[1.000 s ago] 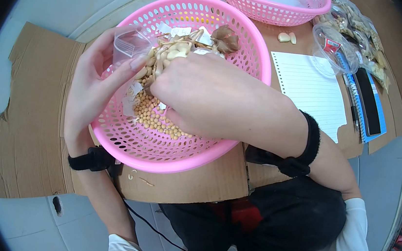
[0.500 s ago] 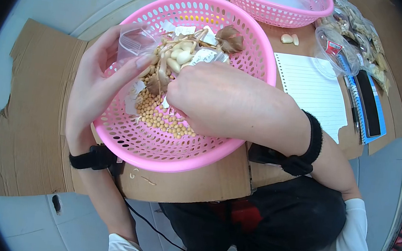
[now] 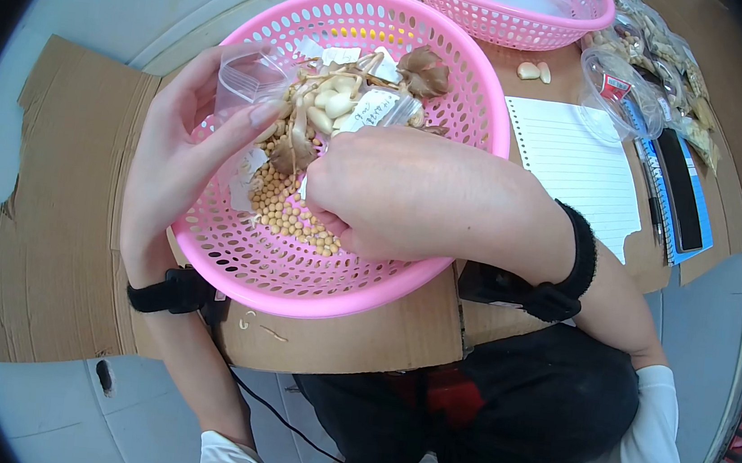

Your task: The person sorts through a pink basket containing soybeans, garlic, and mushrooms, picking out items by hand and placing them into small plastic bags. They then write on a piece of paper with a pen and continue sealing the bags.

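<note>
A pink perforated basket [image 3: 345, 306] holds yellow soybeans [image 3: 287, 209], peeled garlic cloves [image 3: 334, 106], brown dried pieces [image 3: 424, 73] and small labelled clear packets [image 3: 373, 110]. At the basket's left side, my left hand [image 3: 185, 149] is closed on a small clear plastic bag [image 3: 246, 83], its thumb on the near edge and its mouth facing up. My right hand [image 3: 385, 188] is curled inside the basket over the right part of the soybeans, knuckles up. Its fingertips point down and are hidden, so what they pinch cannot be seen.
Behind stands a second pink basket [image 3: 519, 30] with a clear bag inside. Two garlic cloves [image 3: 533, 70] lie near lined paper [image 3: 568, 162]. To the right are a clear plastic cup [image 3: 607, 94], a pen [image 3: 654, 203], a black phone [image 3: 678, 191] and filled bags [image 3: 661, 54].
My right hand has shifted slightly down, uncovering more of the labelled packet and covering more soybeans. My left hand stays almost still with the bag.
</note>
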The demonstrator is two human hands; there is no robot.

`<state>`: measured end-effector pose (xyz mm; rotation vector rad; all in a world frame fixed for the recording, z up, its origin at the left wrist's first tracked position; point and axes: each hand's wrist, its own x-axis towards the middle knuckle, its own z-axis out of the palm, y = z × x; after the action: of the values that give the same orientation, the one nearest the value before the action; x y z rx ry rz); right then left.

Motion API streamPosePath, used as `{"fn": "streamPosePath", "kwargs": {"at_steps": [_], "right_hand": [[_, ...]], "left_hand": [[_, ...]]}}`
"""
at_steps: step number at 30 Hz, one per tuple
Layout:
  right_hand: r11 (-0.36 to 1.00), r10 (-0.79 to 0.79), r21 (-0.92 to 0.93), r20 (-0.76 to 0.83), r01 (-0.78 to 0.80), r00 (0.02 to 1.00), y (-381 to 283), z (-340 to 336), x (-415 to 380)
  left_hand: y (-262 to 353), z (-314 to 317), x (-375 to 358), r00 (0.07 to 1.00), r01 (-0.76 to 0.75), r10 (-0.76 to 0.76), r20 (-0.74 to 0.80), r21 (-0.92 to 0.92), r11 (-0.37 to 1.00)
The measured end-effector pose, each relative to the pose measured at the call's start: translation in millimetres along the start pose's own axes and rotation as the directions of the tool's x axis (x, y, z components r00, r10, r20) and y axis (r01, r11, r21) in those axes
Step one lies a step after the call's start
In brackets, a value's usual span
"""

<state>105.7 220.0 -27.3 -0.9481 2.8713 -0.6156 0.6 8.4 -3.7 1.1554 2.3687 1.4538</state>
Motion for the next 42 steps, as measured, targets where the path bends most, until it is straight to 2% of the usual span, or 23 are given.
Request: {"fn": "streamPosePath", "kwargs": {"at_steps": [15, 19, 21, 25, 27, 31, 33, 34, 36, 37, 39, 40, 42], "right_hand": [[1.000, -0.001, -0.008, -0.074, 0.000, 0.997, 0.6, 3.9, 4.9], [0.999, 0.032, 0.008, -0.052, -0.031, 0.998, -1.7, 0.7, 8.1], [0.999, -0.029, 0.013, -0.155, 0.032, 0.987, -0.1, 2.5, 9.3], [0.997, -0.008, 0.073, -0.180, 0.021, 0.984, -0.2, 0.4, 13.8], [0.990, -0.079, 0.089, -0.300, 0.110, 0.951, 2.6, 3.6, 15.2], [0.966, -0.090, 0.192, -0.384, 0.174, 0.919, -1.4, -0.3, 18.1], [0.952, -0.100, 0.194, -0.530, 0.235, 0.842, -3.0, -4.7, 19.2], [0.952, -0.100, 0.194, -0.530, 0.235, 0.842, -3.5, -5.4, 20.9], [0.906, -0.086, 0.239, -0.705, 0.350, 0.704, -3.7, -5.9, 23.9], [0.906, -0.085, 0.240, -0.705, 0.349, 0.704, -2.9, -5.9, 24.0], [0.938, -0.071, 0.162, -0.775, 0.306, 0.628, -0.9, -6.2, 24.3], [0.938, -0.071, 0.162, -0.775, 0.306, 0.628, -0.3, -6.6, 24.2], [0.946, -0.005, 0.180, -0.826, 0.272, 0.564, 1.0, -7.8, 23.8]], "left_hand": [[0.1, 0.9, -0.2, 1.000, 0.001, -0.001, -0.002, -0.008, 1.000], [0.0, 0.9, 0.2, 1.000, -0.001, 0.001, 0.001, -0.011, 1.000], [-0.2, 0.8, 0.1, 1.000, -0.005, 0.005, 0.004, -0.007, 1.000], [-2.4, 0.4, 0.3, 1.000, -0.002, 0.002, -0.001, -0.014, 1.000], [-1.9, 2.0, 0.2, 1.000, 0.016, -0.016, -0.008, -0.042, 0.999], [-0.5, 0.5, 0.5, 0.997, 0.072, -0.073, -0.008, -0.100, 0.992], [-5.9, -1.2, 0.2, 0.999, 0.037, -0.038, -0.005, -0.106, 0.994], [-8.3, -2.7, -0.1, 1.000, 0.002, -0.002, -0.002, -0.111, 0.994], [-10.8, -9.1, -1.3, 0.999, -0.004, 0.007, 0.034, -0.078, 0.997], [-10.9, -10.5, -1.8, 0.997, -0.013, 0.016, 0.070, -0.045, 0.999], [-7.4, -2.9, -1.6, 0.999, 0.001, 0.001, 0.038, -0.053, 0.999], [-5.6, 0.3, -1.5, 1.000, 0.014, -0.014, 0.007, -0.062, 0.998], [-1.2, 0.7, -2.0, 0.999, 0.016, -0.015, 0.028, -0.026, 1.000]]}}
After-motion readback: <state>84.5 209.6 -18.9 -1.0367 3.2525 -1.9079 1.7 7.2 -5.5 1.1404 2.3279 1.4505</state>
